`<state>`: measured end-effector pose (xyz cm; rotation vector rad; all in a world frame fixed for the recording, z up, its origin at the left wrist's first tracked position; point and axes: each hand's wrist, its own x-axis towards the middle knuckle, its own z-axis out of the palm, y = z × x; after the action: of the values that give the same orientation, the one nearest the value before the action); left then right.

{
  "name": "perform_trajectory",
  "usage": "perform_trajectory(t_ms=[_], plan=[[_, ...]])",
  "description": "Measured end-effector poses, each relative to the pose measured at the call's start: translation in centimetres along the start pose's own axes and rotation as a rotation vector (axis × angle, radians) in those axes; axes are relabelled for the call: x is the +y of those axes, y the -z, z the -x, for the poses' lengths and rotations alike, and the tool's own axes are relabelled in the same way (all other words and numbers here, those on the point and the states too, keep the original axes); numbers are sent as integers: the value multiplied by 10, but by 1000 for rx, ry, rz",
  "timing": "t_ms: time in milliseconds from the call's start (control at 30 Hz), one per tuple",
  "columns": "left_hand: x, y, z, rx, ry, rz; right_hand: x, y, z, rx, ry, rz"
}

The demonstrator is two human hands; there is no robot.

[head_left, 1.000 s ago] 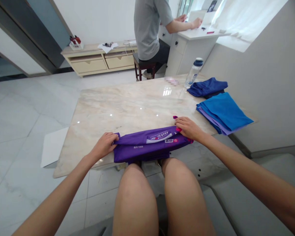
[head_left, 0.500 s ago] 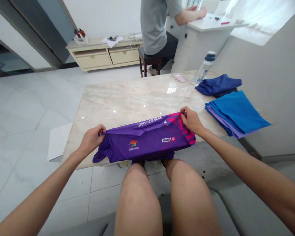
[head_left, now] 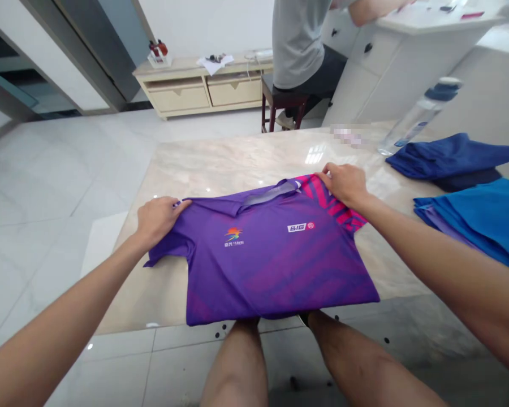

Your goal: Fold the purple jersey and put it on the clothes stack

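A purple T-shirt (head_left: 263, 260) lies spread front side up on the marble-topped table (head_left: 220, 158), its collar toward the far side and its lower part hanging over the near edge. It has a pink striped sleeve on the right and printed logos on the chest. My left hand (head_left: 159, 220) pinches the shirt at the left shoulder. At the opposite shoulder, beside the pink stripes, my right hand (head_left: 343, 182) grips the cloth with its fingers closed.
To the right are a folded blue cloth pile (head_left: 487, 215), a dark blue garment (head_left: 453, 158) and a clear water bottle (head_left: 415, 121). Beyond the table a person in a grey shirt (head_left: 299, 45) sits on a stool (head_left: 280, 99). A low cabinet (head_left: 178, 97) stands by the wall.
The shirt, earlier bunched and raised at the near edge, now lies flatter over the table with its front opened out. Both hands have moved slightly away from me. The view has shifted left.
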<state>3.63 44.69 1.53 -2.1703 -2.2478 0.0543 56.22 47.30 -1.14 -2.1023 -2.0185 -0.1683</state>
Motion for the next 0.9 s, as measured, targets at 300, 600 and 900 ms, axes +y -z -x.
perform_trajectory(t_ms=[300, 600, 900], plan=[[24, -27, 28, 278, -140, 108, -7, -4, 31, 242, 162, -213], [83, -81, 157, 129, -360, 229, -45, -21, 215, -105, 235, -198], [84, -81, 197, 130, -267, 167, -46, -4, 278, -106, 202, -85]])
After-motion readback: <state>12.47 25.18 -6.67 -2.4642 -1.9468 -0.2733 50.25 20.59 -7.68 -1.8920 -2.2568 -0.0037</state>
